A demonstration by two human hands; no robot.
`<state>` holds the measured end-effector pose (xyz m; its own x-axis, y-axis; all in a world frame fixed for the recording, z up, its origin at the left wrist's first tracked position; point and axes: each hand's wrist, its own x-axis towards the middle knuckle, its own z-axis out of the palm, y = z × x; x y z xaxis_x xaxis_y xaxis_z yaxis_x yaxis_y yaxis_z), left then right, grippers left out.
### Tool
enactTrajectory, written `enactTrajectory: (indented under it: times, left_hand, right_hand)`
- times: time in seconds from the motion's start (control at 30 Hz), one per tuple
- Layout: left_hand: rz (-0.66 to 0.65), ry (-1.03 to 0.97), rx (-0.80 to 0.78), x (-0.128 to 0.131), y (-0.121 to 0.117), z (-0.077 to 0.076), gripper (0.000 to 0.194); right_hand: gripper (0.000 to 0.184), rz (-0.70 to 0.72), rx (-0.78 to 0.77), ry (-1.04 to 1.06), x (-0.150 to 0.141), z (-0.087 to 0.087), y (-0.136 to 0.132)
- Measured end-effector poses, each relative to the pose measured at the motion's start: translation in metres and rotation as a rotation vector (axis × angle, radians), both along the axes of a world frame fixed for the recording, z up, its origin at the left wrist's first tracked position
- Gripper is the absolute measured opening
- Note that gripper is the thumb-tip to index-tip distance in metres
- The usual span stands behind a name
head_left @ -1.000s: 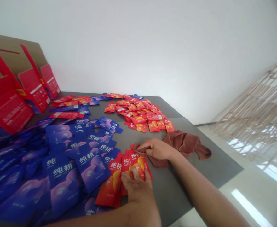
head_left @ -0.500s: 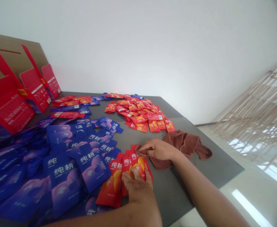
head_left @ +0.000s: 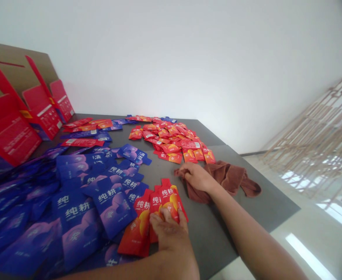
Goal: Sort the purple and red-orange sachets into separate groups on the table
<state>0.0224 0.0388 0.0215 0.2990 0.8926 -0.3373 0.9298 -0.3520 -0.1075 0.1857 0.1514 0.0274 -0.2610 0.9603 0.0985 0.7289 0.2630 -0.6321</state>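
One top edge bared

Across the grey table [head_left: 264, 206], blue pouches [head_left: 83, 217] spread left of a few red pouches [head_left: 138, 225]. The brown cloth [head_left: 227, 175] has slipped off the top of the rightmost red pouch [head_left: 171, 196], leaving its white lettering uncovered. The right hand [head_left: 197, 177], fingers curled, pinches the cloth's edge; the left hand [head_left: 172, 233], partly spread, rests its fingers on the red pouches.

I see a bare left hand [head_left: 172, 235] and a bare right hand [head_left: 196, 177], both forearms [head_left: 243, 225] uncovered too (the right one tapers smoothly towards its wrist [head_left: 215, 188])
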Motion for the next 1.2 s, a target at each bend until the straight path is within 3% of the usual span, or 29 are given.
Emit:
enactTrajectory:
  times: [0.13, 0.27, 0.43, 0.5, 0.67, 0.8, 0.97, 1.03, 1.13, 1.2]
  left_hand:
    - [0.019, -0.004, -0.023, 0.001, 0.001, 0.0, 0.058]
    - [0.02, -0.014, -0.043, 0.002, 0.001, 0.001, 0.057]
    - [0.005, -0.008, -0.041, 0.001, 0.002, 0.004, 0.057]
    - [0.004, 0.01, -0.06, 0.001, 0.002, 0.004, 0.058]
    - [0.018, 0.035, -0.077, 0.003, 0.004, 0.001, 0.059]
    - [0.035, 0.022, -0.071, 0.003, 0.003, 0.001, 0.061]
    - [0.053, 0.026, -0.139, 0.004, 0.006, 0.008, 0.064]
    - [0.065, 0.044, -0.176, 0.005, 0.009, 0.01, 0.065]
    - [0.081, 0.072, -0.217, 0.006, 0.013, 0.012, 0.067]
    - [0.072, 0.07, -0.21, 0.006, 0.014, 0.011, 0.066]
  right_hand:
    - [0.022, -0.402, 0.117, 0.009, 0.024, 0.003, 0.015]
    - [0.012, -0.611, 0.183, -0.281, 0.025, 0.007, 0.026]
    - [0.048, -0.546, 0.045, -0.471, 0.009, -0.001, 0.034]
    - [0.054, -0.537, 0.01, -0.495, 0.007, -0.002, 0.036]
    - [0.049, -0.488, -0.062, -0.659, -0.002, 0.011, 0.028]
    - [0.041, -0.351, -0.137, -0.782, -0.015, 0.027, 0.001]
    - [0.018, -0.056, -0.127, -0.576, -0.007, 0.041, -0.028]
    - [0.016, -0.102, -0.098, -0.453, 0.004, 0.041, -0.026]
    - [0.017, -0.3, -0.073, -0.388, 0.017, 0.034, -0.015]
    - [0.022, -0.292, -0.136, -0.39, 0.017, 0.027, -0.01]
